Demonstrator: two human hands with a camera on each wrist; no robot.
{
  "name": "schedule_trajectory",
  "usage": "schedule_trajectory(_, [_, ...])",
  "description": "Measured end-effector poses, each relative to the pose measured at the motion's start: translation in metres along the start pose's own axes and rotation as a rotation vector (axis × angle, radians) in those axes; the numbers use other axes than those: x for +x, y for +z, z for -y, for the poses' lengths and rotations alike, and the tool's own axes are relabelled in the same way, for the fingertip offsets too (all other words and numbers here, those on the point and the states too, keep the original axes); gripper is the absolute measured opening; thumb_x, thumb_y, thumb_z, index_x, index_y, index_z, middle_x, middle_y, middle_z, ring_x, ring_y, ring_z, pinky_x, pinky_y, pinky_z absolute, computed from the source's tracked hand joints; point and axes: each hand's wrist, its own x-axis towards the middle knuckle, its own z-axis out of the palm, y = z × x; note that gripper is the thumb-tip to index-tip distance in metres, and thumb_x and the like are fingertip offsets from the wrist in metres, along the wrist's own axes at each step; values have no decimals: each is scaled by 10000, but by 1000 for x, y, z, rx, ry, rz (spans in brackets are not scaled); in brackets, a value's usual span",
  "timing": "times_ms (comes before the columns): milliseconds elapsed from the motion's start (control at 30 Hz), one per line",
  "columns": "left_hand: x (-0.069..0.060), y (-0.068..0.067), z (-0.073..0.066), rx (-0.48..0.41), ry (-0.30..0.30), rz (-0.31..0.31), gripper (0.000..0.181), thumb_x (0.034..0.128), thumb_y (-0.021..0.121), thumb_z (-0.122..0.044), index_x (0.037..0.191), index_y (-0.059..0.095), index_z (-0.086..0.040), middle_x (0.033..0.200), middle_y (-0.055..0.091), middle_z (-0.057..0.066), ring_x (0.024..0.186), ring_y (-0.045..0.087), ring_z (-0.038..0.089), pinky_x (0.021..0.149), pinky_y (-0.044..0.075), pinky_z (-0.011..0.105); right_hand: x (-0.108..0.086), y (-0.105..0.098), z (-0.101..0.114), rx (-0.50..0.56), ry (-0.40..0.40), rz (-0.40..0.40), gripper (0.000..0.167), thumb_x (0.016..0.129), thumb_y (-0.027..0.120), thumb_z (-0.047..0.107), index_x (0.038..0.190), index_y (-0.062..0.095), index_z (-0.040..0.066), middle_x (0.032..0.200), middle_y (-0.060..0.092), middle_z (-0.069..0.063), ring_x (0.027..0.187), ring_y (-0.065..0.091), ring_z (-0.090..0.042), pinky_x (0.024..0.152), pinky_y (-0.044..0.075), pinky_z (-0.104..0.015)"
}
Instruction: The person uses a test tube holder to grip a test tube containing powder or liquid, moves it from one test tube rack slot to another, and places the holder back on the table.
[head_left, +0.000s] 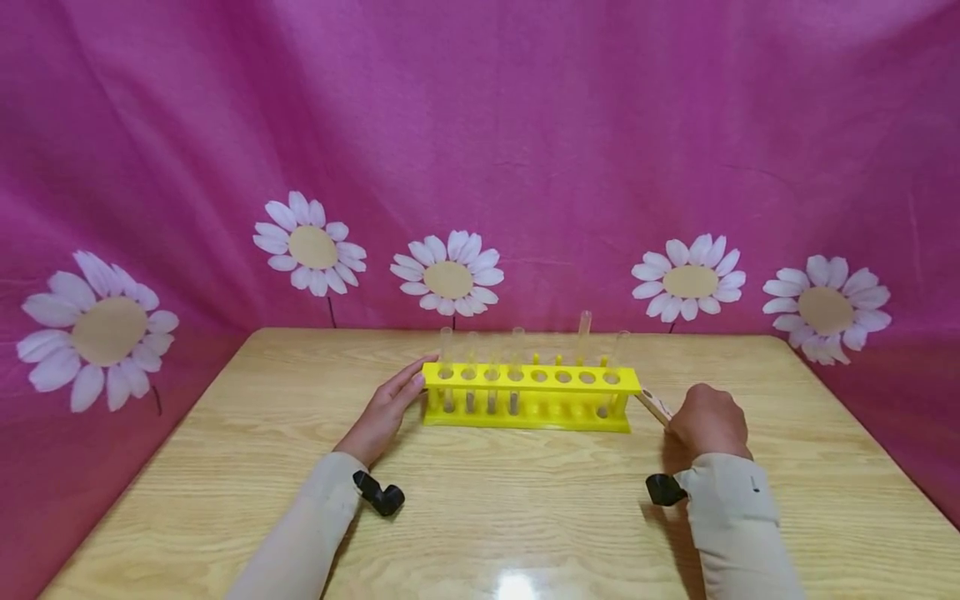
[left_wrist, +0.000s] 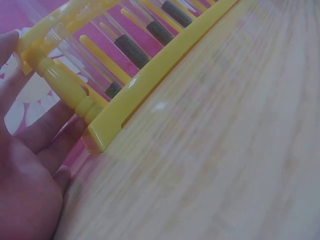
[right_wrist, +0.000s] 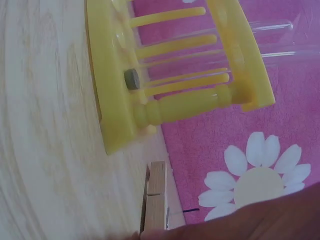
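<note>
A yellow test tube rack [head_left: 525, 422] stands upright on the table. My left hand [head_left: 382, 414] grips its left end; in the left wrist view the thumb lies by the top bar and fingers reach behind the end post [left_wrist: 62, 85]. Several clear test tubes stand in the rack, with dark grey material [left_wrist: 131, 49] at their bottoms. One higher tube [head_left: 585, 333] stands at the rack's back row. Beyond the rack's right end, my right hand [head_left: 711, 419] holds a wooden test tube holder [head_left: 656, 407]. The holder's wooden tip [right_wrist: 158, 177] points toward the rack, apart from it in the right wrist view.
The wood-grain table [head_left: 525, 508] spreads around the rack on every side. A pink cloth [head_left: 525, 150] with large white flowers hangs behind and along both sides. Small yellow pegs [head_left: 558, 360] rise at the rack's back.
</note>
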Motion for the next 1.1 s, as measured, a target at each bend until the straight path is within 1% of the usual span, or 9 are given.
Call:
schedule_trajectory(100, [1,2,1,-10,-1,8,483,1011,447,-438,1467,423,-284,1544,337,-44,1383,319,163,1158,223,448,-3,1,-3,3,0,-1,283,752,757,131,860,655,-109,743,614,-188,671,543,-335,584,485,-423])
schedule_trajectory(300, [2,3,-3,-21,-13,14,476,1031,426,-391,1486,394,-258,1553,318,-44,1413,259,152,1161,215,449,-5,0,-7,0,21,17,313,755,774,138,869,638,-120,738,595,-174,674,515,-314,601,467,-395])
schedule_trajectory(400, [2,3,-4,-4,-34,7,483,1021,434,-422,1483,395,-287,1555,312,-60,1414,251,132,1166,204,434,-5,0,-6,7,25,17,304,754,770,126,871,640,-122,736,595,-175,667,513,-312,594,466,-389])
schedule_trajectory(533, [1,2,-4,22,-48,2,516,1002,450,-465,1484,393,-289,1541,325,-96,1407,264,130,1167,204,423,-6,-1,-4,18,35,12,304,759,771,136,858,641,-120,732,588,-172,671,509,-311,598,461,-388])
schedule_trajectory(667, [-2,0,-3,47,-43,-5,555,995,450,-486,1495,378,-256,1533,334,-97,1405,267,146,1167,201,433,-9,-2,-4,36,33,8,298,771,759,173,808,639,-98,714,575,-158,667,508,-310,589,454,-387])
schedule_trajectory(833, [-3,-1,-1,30,-37,1,564,1000,444,-481,1501,369,-235,1545,324,-63,1398,286,170,1170,180,455,-12,-4,-2,55,48,-2,262,789,710,212,752,654,-41,694,583,-134,645,521,-304,539,446,-378])
schedule_trajectory(900, [-3,0,-1,24,-34,6,561,1004,441,-473,1504,364,-230,1548,322,-55,1394,294,178,1171,173,460,-13,-7,0,72,61,-12,257,800,696,214,777,680,-42,706,609,-139,658,533,-310,541,446,-381])
schedule_trajectory(967, [-2,0,0,24,-32,10,559,1004,440,-472,1503,365,-231,1546,324,-57,1391,300,178,1170,181,459,-14,-12,2,91,64,-24,279,827,686,220,842,700,-59,749,639,-160,683,548,-319,556,450,-388])
schedule_trajectory(1100, [-1,0,0,22,-27,10,569,1000,445,-478,1504,363,-227,1552,318,-33,1394,296,184,1168,189,459,-19,-24,8,125,62,-81,328,877,667,234,966,694,-80,844,668,-199,710,563,-325,564,452,-393])
